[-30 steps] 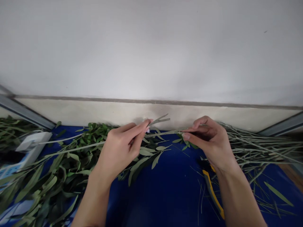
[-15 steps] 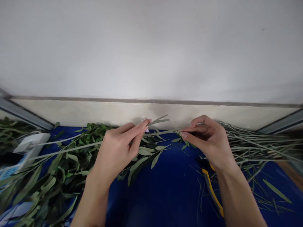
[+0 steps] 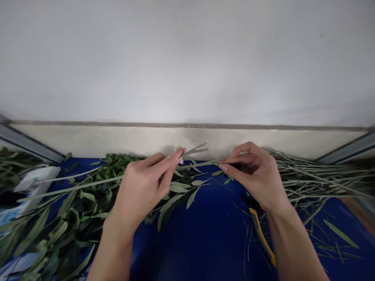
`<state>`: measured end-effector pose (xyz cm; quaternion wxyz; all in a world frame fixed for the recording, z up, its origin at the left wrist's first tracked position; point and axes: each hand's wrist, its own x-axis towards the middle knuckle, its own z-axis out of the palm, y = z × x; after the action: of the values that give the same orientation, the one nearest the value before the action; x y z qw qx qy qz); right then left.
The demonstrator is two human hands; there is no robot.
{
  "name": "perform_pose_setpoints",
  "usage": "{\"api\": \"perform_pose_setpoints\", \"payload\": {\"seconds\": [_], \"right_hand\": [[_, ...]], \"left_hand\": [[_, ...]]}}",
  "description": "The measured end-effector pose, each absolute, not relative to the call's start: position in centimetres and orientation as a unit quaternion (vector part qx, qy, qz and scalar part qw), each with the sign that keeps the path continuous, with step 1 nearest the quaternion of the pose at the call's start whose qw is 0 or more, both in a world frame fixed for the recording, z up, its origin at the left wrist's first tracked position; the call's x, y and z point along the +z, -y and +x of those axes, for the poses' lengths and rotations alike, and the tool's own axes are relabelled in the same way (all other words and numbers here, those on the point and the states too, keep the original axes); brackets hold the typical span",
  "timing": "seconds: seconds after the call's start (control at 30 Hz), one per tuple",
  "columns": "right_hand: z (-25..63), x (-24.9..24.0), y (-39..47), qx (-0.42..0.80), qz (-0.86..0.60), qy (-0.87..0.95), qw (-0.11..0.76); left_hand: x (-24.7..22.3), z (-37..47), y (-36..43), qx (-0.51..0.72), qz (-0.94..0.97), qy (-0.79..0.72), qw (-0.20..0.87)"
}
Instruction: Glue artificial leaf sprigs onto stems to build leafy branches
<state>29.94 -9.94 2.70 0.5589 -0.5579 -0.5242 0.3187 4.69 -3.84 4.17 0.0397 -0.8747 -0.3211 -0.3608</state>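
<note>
A: What have the grips got?

B: The left hand has thumb and fingers closed on slim grey-green stems. Their bare ends splay in a narrow V toward two o'clock, dull and slightly rough.

A: And the right hand?

B: Thumb and fingertips closed too, pinching a thin stem that runs across from beneath the left hand. I can't tell whether it joins the others.

A: Where do the stems sit?

B: Just below the middle of the view, between the hands and near the wall. Small green leaves lie just under the right fingertips. A small white item, mostly hidden, shows behind the left ones.

A: Farther out?

B: At eight o'clock, a heap of leafy branches: long, narrow, matte leaves, some curled, with smaller, brighter ones toward the wall. Past it, toward nine, a smooth white block with blue on its face, blurred.

A: The other side?

B: Stripped, straight, wiry stalks bundled at three. Between four and five, a tool with a curved yellow-and-grey handle, partly behind the right wrist, and thin scraps around it.

A: The surfaces?

B: Smooth, deep blue bench at six; plain pale wall at twelve.
</note>
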Motion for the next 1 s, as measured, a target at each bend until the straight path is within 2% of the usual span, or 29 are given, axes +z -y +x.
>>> {"api": "perform_pose_setpoints", "payload": {"seconds": [0.23, 0.53, 1.0], "right_hand": [[29.8, 2.9, 10.0, 0.308, -0.561, 0.533, 0.553], [30.4, 2.4, 9.8, 0.397, -0.512, 0.505, 0.571], [30.7, 2.9, 10.3, 0.444, -0.497, 0.514, 0.54]], "left_hand": [[4.2, 4.6, 4.0, -0.362, -0.874, 0.322, 0.044], [4.1, 4.4, 3.9, -0.372, -0.873, 0.317, -0.006], [4.1, 4.3, 3.8, -0.324, -0.891, 0.313, -0.065]]}}
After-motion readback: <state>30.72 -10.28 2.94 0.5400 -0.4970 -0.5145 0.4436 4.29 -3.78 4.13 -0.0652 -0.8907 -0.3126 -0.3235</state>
